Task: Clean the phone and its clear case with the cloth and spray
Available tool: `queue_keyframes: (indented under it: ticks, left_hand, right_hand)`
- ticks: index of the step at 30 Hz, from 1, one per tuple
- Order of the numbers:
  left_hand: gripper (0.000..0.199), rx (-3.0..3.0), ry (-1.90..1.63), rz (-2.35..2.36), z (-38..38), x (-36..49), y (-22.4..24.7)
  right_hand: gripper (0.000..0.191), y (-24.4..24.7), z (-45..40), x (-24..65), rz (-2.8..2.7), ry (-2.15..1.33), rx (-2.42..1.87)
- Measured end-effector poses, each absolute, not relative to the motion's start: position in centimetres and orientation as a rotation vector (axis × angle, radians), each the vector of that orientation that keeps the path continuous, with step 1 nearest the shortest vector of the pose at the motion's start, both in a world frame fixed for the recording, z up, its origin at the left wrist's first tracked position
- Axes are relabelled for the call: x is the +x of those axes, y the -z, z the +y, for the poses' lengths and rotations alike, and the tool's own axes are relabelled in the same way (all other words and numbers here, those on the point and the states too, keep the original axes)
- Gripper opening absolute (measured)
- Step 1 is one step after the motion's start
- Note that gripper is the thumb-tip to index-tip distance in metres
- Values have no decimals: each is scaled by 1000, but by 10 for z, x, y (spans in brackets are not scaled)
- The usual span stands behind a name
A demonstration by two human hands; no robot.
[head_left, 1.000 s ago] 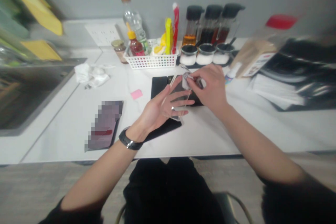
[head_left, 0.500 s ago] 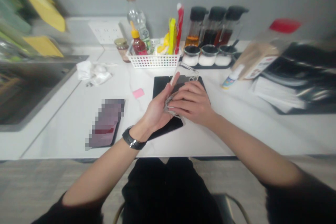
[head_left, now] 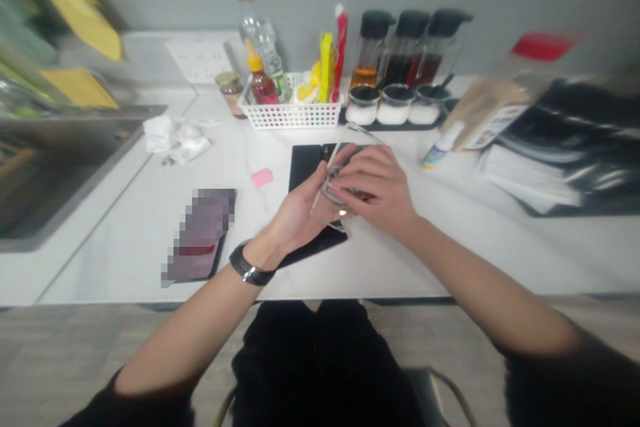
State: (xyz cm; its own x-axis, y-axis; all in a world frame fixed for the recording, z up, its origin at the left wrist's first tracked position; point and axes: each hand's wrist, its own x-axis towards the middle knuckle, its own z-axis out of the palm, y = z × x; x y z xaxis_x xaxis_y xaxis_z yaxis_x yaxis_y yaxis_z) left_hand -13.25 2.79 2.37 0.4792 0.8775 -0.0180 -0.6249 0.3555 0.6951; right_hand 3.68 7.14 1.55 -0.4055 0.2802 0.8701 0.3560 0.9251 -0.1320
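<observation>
A clear, thin-edged case [head_left: 324, 210] with a grey ring-like part is between my two hands above the counter. My left hand [head_left: 300, 212], with a black watch at its wrist, supports the case from the left and below. From the right, my right hand [head_left: 377, 183] has its bent fingers closed on the case around the ring part. Under the hands, partly hidden, lies a flat black device [head_left: 304, 161]. To the left rests a phone [head_left: 203, 237] with a blurred-out screen, and a small pink slip [head_left: 262, 177] is between them.
Behind are a white basket [head_left: 293, 117] of bottles and packets, several seasoning jars [head_left: 395, 105] and black-lidded bottles. A red-capped container [head_left: 493, 110], a glue bottle [head_left: 443, 147] and white papers [head_left: 530, 177] are at right. Crumpled tissue [head_left: 175, 139] lies near the sink [head_left: 75, 173].
The clear case has turned between my hands, and more of its edge shows at the lower left. My right hand has moved slightly right. The things on the counter have stayed put.
</observation>
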Motion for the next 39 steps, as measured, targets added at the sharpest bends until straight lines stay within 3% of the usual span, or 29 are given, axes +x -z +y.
queue_keyframes:
  ticks: [3,7,19,25,29,39]
  left_hand:
    - [44,621,-1053,443,29,-132,-26]
    - [45,554,-1006,459,31,-133,-23]
    - [58,743,-829,490,27,-135,-17]
    - [60,674,-974,497,28,-139,-29]
    - [60,632,-1102,522,29,-135,-33]
    - [53,724,-916,527,29,-138,-23]
  right_hand:
    - [16,-11,65,30,-2185,62,-291]
    - [18,-11,65,31,-2260,67,-417]
    - [17,-24,90,60,-1789,162,-886]
    - [14,-22,75,39,-2032,-88,-437]
    - [17,-17,64,27,-2231,-70,-212]
    - [18,-26,84,54,-2003,159,-713]
